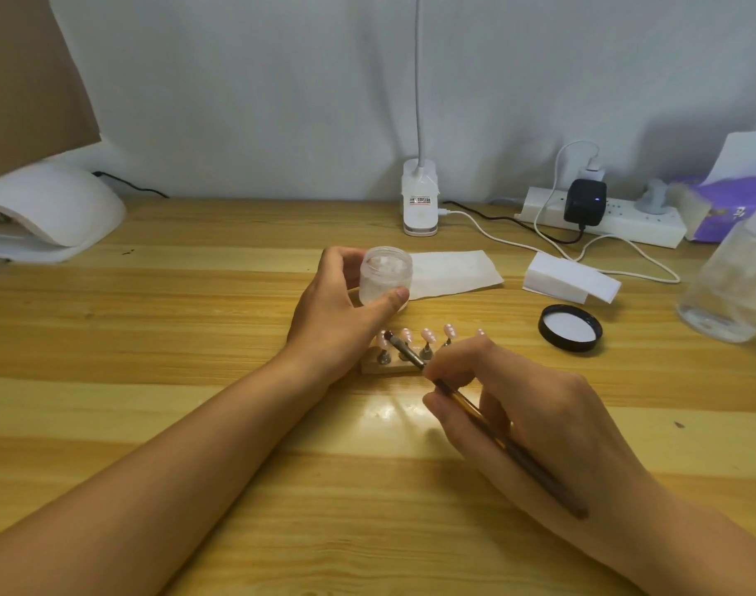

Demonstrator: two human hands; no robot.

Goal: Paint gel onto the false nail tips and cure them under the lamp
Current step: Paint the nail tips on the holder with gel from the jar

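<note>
Pink nail tips [427, 336] stand on their wooden block [389, 366] just beyond our right hand [539, 406], which pinches the brush [535, 471]; its bristles slant up-left to the leftmost tip, below the jar [387, 277] our left hand [337, 311] grips.

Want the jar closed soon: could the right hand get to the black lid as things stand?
Probably yes: nothing lies between the right hand and the black lid, though that hand grips the brush.

The pale wooden worktop [195, 320] is gleaming with smooth varnish. The frosted plastic jar [384, 277] is looking matt, the black plastic lid [570, 328] at right glossy, and the pink nail tips [427, 336] are shining.
</note>
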